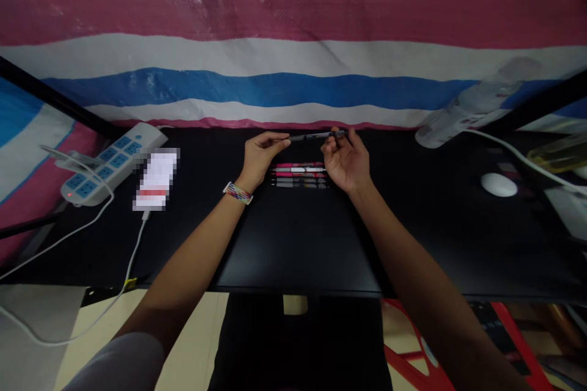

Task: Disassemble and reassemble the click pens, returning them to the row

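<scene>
The desk (293,244) bears pens (298,170) between phone (158,177) and mouse (499,184).

On the black tabletop (298,244): power strip (112,162) and phone (156,177) at left, pens (300,170) mid-table, bottle (440,125) far right, white mouse (499,184) nearer.

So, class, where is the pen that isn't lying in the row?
In the head view, the pen is near the centre, left end pinched by the left hand, right end at the right hand, above the row of pens.
</scene>
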Available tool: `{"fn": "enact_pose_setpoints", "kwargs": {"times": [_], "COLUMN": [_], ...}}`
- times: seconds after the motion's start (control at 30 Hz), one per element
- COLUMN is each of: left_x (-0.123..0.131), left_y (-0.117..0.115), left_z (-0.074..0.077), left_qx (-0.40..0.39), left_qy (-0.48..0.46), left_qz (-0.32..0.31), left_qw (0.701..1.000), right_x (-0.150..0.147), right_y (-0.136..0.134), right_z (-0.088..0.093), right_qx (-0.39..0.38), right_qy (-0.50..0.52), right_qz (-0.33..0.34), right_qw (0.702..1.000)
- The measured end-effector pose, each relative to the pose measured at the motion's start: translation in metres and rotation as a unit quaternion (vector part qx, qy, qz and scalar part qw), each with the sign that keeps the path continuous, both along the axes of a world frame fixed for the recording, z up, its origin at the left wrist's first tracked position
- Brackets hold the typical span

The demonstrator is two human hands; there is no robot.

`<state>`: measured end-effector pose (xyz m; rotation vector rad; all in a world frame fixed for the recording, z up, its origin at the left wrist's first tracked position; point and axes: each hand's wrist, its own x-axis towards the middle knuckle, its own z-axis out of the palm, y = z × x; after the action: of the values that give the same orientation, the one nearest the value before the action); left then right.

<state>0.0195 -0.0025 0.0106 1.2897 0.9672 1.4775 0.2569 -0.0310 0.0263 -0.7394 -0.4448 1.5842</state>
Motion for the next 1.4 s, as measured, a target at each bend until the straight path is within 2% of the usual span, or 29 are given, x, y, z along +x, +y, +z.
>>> {"fn": "enact_pose_setpoints", "kwargs": {"times": [0.13,0.3,0.43,0.63,0.77,0.87,1.03,1.17,1.3,1.4], "left_x": [-0.001,-0.004,-0.004,-0.005,-0.009,-0.010,-0.013,-0.021,-0.027,-0.028], "left_y": [0.001,0.003,0.003,0.003,0.003,0.002,-0.005,-0.007,-0.006,-0.006], "left_z": [0.000,-0.003,-0.003,-0.001,0.001,0.002,0.007,0.010,0.011,0.011], "left_qx": [-0.011,-0.022,-0.036,-0.028,-0.013,-0.007,0.029,0.082,0.101,0.107], "left_qy": [-0.028,-0.086,-0.054,-0.039,0.024,0.059,0.161,0.274,0.334,0.356], "left_qz": [-0.002,-0.009,-0.013,-0.008,0.003,-0.016,-0.046,-0.033,-0.029,-0.034], "left_qw": [1.000,0.996,0.998,0.999,1.000,0.998,0.985,0.958,0.937,0.928], "right_x": [-0.003,-0.003,-0.002,-0.001,-0.001,-0.001,0.000,0.002,0.003,0.002], "right_y": [0.003,0.001,0.000,0.001,0.001,0.000,0.001,0.000,-0.003,-0.005], "right_z": [-0.003,-0.012,-0.013,-0.009,-0.009,-0.010,-0.016,-0.021,-0.022,-0.021], "right_qx": [-0.017,0.042,0.050,0.062,0.098,0.129,0.162,0.216,0.261,0.265], "right_qy": [0.050,-0.018,-0.045,-0.075,-0.158,-0.228,-0.363,-0.494,-0.602,-0.639], "right_qz": [-0.005,0.028,0.004,0.010,-0.003,-0.021,-0.054,-0.081,-0.065,-0.052], "right_qw": [0.999,0.999,0.998,0.995,0.983,0.965,0.916,0.838,0.752,0.721]}}
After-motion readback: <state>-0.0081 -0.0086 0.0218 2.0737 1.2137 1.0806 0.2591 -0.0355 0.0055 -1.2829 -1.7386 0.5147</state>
